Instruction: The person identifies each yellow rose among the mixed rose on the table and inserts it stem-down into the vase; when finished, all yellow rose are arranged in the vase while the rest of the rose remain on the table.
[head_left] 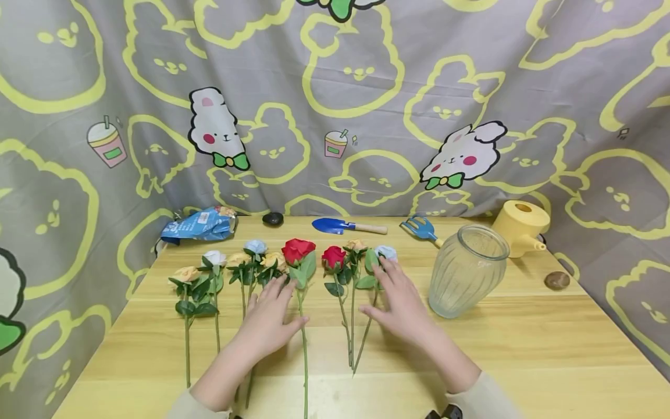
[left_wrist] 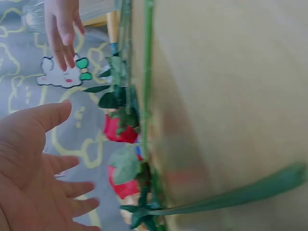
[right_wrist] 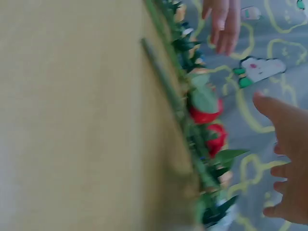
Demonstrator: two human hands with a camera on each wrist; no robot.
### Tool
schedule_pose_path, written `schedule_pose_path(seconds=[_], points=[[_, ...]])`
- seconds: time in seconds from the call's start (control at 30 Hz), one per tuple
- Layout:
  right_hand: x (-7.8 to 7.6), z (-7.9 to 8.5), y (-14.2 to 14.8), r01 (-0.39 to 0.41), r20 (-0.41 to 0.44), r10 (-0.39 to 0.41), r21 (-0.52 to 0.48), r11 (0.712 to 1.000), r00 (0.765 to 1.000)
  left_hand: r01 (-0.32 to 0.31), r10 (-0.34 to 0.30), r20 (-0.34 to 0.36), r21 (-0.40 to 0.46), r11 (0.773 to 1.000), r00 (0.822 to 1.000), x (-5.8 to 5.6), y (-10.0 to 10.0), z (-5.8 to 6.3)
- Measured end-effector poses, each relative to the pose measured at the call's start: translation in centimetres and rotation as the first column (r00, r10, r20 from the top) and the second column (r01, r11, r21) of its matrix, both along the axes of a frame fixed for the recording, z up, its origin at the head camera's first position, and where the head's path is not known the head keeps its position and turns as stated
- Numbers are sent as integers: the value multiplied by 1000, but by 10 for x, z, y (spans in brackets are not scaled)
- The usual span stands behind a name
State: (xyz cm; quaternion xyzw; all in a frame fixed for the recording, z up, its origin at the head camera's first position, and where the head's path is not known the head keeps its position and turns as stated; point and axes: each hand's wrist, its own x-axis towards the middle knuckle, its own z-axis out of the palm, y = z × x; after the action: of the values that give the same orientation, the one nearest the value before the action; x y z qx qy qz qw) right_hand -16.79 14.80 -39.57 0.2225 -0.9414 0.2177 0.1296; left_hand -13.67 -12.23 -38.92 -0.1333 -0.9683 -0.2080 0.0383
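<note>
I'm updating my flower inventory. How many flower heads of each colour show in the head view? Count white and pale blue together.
Red flower heads: 2
Yellow-peach flower heads: 4
White or pale blue flower heads: 3
Total: 9

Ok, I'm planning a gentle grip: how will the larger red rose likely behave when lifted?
The larger red rose will probably lift fairly stiffly, its stem lying nearly straight. It may tip head-first if held low, the big bloom topping a thin stem. Its spread leaves could catch.
</note>
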Motion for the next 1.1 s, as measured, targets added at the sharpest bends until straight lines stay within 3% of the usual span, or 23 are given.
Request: schedule_pose_path(seconds=[0.13,0.23,0.37,0.43,0.5,0.6,0.67,0.7,0.77,0.87,1.0,1.07,1.1], points=[[3,33,4,-94,-71,84,-148,985,994,25,-25,17,25,999,1000,3,0,8],[7,66,13,-157,-165,115,-270,950,980,16,-18,51,43,999,999,5,0,12],[10,104,35,-231,-368,60,-441,867,928,-15,9,89,68,998,996,7,0,14],[12,117,49,-242,-417,4,-519,820,909,-21,14,91,76,997,996,7,0,14],[12,123,64,-269,-421,-18,-613,743,907,-21,13,89,82,996,996,8,0,14],[12,120,86,-323,-409,-22,-751,575,912,-23,15,94,86,996,995,11,-1,15],[11,112,99,-352,-400,-14,-823,445,917,-21,13,96,89,996,995,14,-3,16],[11,107,105,-337,-378,-25,-852,402,925,-20,11,96,92,996,995,15,-3,17],[11,97,114,-259,-300,-64,-897,358,952,-18,8,94,99,995,996,19,-5,19],[11,80,123,-79,-115,-94,-942,325,989,-23,14,89,104,994,996,23,-6,21],[12,53,129,48,40,-39,-971,234,998,-34,23,99,110,993,995,25,-8,21],[12,39,131,67,66,-11,-976,207,998,-34,22,106,117,993,994,26,-7,21],[12,33,131,74,74,-6,-975,208,997,-32,19,107,122,992,994,26,-7,20]])
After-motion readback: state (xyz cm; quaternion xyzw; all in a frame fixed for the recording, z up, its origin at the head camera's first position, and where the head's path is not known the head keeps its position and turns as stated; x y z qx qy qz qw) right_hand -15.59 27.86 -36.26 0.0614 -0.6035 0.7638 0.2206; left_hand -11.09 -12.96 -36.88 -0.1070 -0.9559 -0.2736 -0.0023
